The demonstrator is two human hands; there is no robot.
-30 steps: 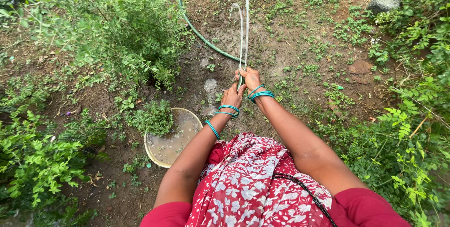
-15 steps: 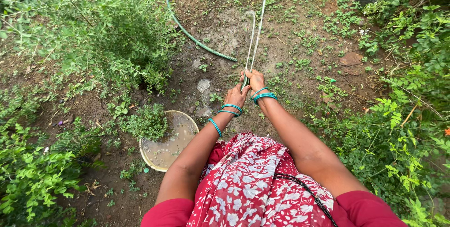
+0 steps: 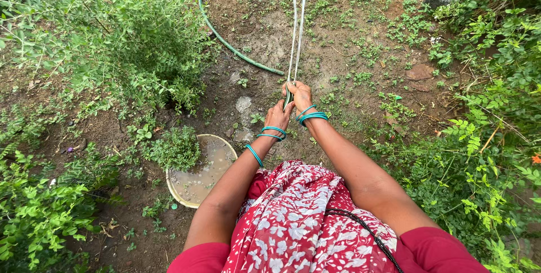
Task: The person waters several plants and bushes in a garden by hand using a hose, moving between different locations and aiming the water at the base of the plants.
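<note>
Pinching the green hose end between both hands' fingers, I should keep the twin water jets steady and low.

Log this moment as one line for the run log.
left hand: grips green rubber garden hose end | right hand: pinches same end | water streams: two, spraying forward | round muddy-water basin: left, on soil

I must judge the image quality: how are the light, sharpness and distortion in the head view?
Head view: soft, even daylight, no hard shadows or glare; hands and green hose are sharp; the two water streams streak thin and pale; wide lens stretches the edge plants; the muddy basin shows a dull sheen.
</note>
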